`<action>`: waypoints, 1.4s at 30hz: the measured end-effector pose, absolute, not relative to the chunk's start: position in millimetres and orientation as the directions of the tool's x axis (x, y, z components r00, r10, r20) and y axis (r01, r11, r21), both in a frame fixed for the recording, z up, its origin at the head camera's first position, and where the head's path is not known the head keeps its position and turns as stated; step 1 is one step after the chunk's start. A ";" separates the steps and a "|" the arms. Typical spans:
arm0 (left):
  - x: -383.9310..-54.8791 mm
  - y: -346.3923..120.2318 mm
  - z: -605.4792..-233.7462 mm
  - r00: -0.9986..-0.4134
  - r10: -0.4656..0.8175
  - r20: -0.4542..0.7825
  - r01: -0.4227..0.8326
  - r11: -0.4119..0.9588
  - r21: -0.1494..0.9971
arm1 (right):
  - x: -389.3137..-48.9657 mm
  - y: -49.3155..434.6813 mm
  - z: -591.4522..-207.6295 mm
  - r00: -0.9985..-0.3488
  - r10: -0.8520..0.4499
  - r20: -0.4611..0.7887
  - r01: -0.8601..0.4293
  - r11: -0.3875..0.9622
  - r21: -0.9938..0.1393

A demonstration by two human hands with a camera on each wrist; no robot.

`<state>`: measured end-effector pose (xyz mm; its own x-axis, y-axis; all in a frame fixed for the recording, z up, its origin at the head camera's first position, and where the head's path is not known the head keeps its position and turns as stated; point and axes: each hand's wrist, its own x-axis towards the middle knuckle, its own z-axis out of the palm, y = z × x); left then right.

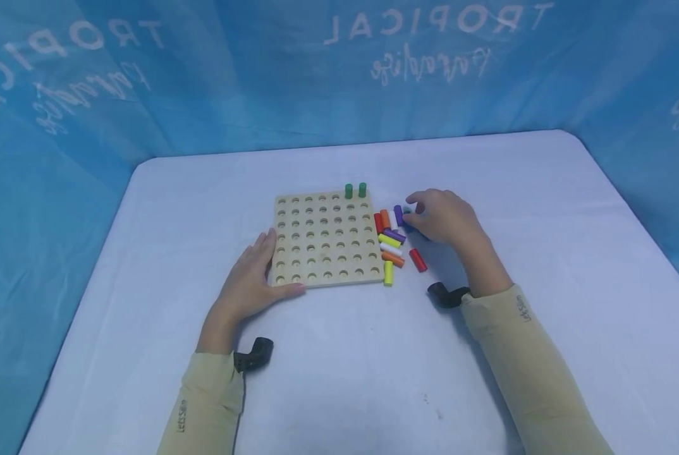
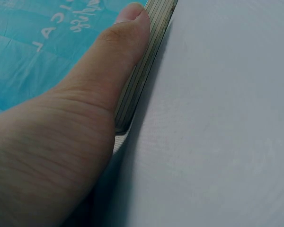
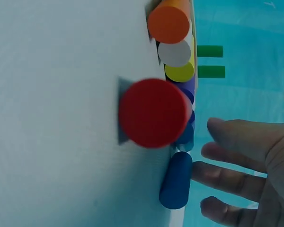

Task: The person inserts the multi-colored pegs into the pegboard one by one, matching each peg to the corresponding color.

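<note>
A wooden pegboard with rows of holes lies flat on the table, two green pegs upright in its far right corner. My left hand rests at its near left corner, fingers along the left side, and the thumb lies straight against the front edge. Beside the board's right side, my right hand hovers with thumb and fingers apart and nothing between them. A blue peg lies close by its fingertips. Partly hidden behind that hand in the head view is a bluish peg.
Loose pegs in red, orange, white, purple and yellow lie along the board's right edge. A red peg sits slightly apart, and a yellow peg is near the front right corner. White cloth covers the table; a blue printed curtain hangs behind.
</note>
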<state>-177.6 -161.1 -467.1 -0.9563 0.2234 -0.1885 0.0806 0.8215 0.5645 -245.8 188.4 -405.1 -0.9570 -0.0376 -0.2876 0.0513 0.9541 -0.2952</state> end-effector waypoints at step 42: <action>-177.5 -162.1 -471.8 -0.963 0.217 -0.163 0.091 0.824 0.558 | -240.0 175.4 -413.7 -0.961 -0.015 -0.277 0.049 0.974 -0.221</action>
